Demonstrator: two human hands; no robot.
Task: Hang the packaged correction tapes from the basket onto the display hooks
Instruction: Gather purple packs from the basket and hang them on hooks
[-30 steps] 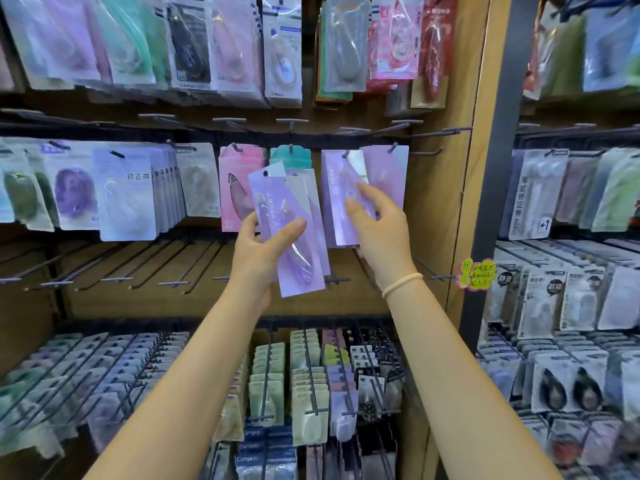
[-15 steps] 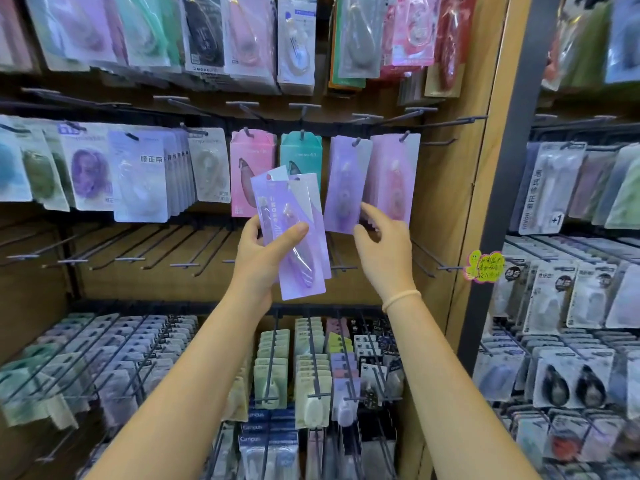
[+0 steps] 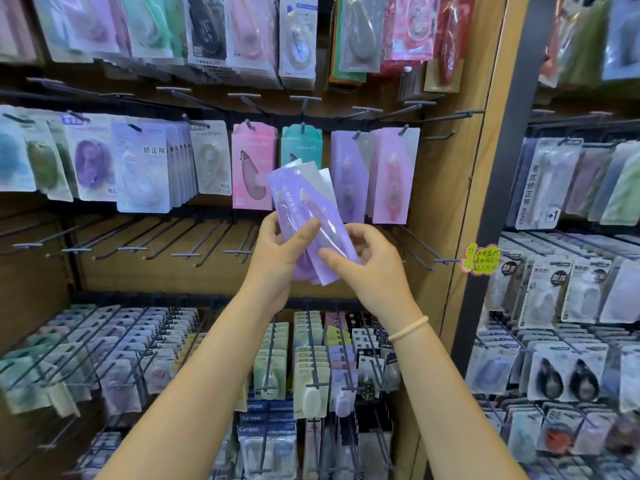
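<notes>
Head view, the only one. Centre of the frame: a small fan of purple packaged correction tapes (image 3: 308, 220), held tilted in front of the display. Left hand (image 3: 280, 258) gripping the fan from the left, thumb laid across the front, fingers curled behind. Right hand (image 3: 370, 268) closing on the lower right edge of the frontmost pack, thumb on its face, fingers curled underneath, apparently peeling one pack away from the rest. Pale band (image 3: 408, 328) round the right wrist.

Just behind and above the fan, middle row: a purple pack (image 3: 348, 174) and a pinkish-purple pack (image 3: 393, 174) of the same design already hanging on display hooks (image 3: 401, 130), beside a pink pack (image 3: 252, 168) and a teal pack (image 3: 301, 143). Further right in that row, a bare hook (image 3: 446, 136) near the wooden upright (image 3: 481, 174). Below, across the centre left, a whole row of empty hooks (image 3: 180, 252). Lower part of the frame: crowded pegs of small packs (image 3: 311, 368); right edge, another bay (image 3: 568, 289) fully stocked.

No basket in sight.

Progress, as a judgement: some matching packs up, several in hand not yet hung, number hard to count from the overlap. Likely step now: separating one pack for a hook. Stock left in the basket impossible to tell.
</notes>
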